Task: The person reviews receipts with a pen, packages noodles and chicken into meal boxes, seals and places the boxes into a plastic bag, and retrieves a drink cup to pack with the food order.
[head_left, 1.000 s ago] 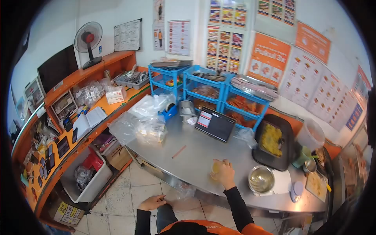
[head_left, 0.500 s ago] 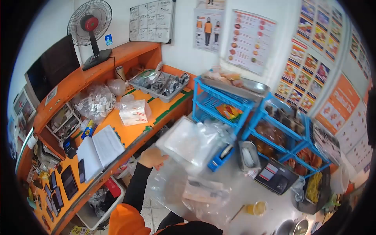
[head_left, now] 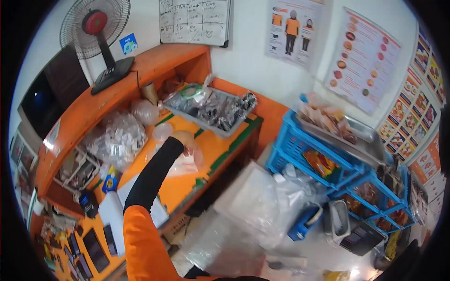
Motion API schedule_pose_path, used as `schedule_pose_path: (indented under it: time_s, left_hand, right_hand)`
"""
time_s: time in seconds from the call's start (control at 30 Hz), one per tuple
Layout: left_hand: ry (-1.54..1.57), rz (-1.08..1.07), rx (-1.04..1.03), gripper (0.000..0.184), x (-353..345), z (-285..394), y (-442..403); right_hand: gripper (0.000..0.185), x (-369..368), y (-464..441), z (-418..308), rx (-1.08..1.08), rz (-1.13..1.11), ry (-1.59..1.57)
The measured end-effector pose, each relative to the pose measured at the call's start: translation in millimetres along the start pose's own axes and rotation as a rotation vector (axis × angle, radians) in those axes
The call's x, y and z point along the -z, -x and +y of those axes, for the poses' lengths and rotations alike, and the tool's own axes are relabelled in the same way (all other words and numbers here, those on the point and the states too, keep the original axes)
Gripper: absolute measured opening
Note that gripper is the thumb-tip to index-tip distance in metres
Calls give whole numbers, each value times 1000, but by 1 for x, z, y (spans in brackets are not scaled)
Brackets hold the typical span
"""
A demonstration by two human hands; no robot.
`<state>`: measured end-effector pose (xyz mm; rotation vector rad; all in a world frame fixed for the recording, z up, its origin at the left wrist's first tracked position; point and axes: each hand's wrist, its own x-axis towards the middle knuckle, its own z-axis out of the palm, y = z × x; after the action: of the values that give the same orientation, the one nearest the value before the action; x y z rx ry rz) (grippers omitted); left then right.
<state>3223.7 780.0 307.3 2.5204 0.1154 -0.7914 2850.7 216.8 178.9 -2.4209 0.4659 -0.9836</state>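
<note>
My left hand [head_left: 183,139], in a black cuff under an orange sleeve, reaches across the orange counter. Its partly hidden fingers bend down onto a clear plastic bag [head_left: 185,165] with white and red print, and appear to pinch it. Beside the hand sits a small round clear plastic piece [head_left: 162,132]. A heap of clear plastic cups or lids [head_left: 119,140] lies to its left. Behind it stands a grey tray [head_left: 225,131] of dark wrapped items. My right hand is out of view.
An open notebook [head_left: 112,210] and several phones [head_left: 96,248] lie on the counter. On the metal table are stacked plastic bags [head_left: 253,196], a blue tape dispenser [head_left: 304,225] and a metal container [head_left: 338,219]. Blue crates [head_left: 290,150] carry a metal tray [head_left: 370,136]. A fan [head_left: 96,28] stands on the shelf.
My left hand has moved from beside the stacked plastic bags, up and across to the printed bag on the counter. The camera view has shifted toward the counter.
</note>
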Motion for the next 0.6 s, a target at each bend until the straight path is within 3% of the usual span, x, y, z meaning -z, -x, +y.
schedule_pose_path:
  time_s: [0.1, 0.13, 0.2, 0.23, 0.3, 0.37, 0.43, 0.47, 0.6]
  left_hand:
    - [-275, 325, 202, 20, 68, -46, -69]
    - [-282, 304, 188, 20, 84, -78, -106]
    - [-81, 484, 122, 18, 101, -133, -181]
    - [-78, 473, 110, 18, 101, -146, -205]
    - [460, 800, -167, 20, 101, -170, -245]
    - [520, 901, -189, 25, 111, -178, -285]
    - [203, 1156, 160, 33, 106, -177, -312]
    - [199, 1150, 91, 48, 107, -180, -316]
    - [170, 1313, 170, 56, 112, -182, -322]
  right_hand:
    - [69, -33, 3, -44, -32, -50, 37]
    - [69, -42, 4, -59, -44, -68, 51]
    - [69, -60, 4, -90, -70, -119, 83]
    - [69, -67, 5, -103, -78, -135, 98]
    - [69, -83, 6, -125, -102, -164, 117]
    - [69, -97, 6, -142, -119, -189, 136]
    - [69, -105, 8, -156, -138, -212, 159]
    - [68, -108, 9, -161, -148, -225, 175]
    - [68, -118, 10, -178, -176, -271, 208]
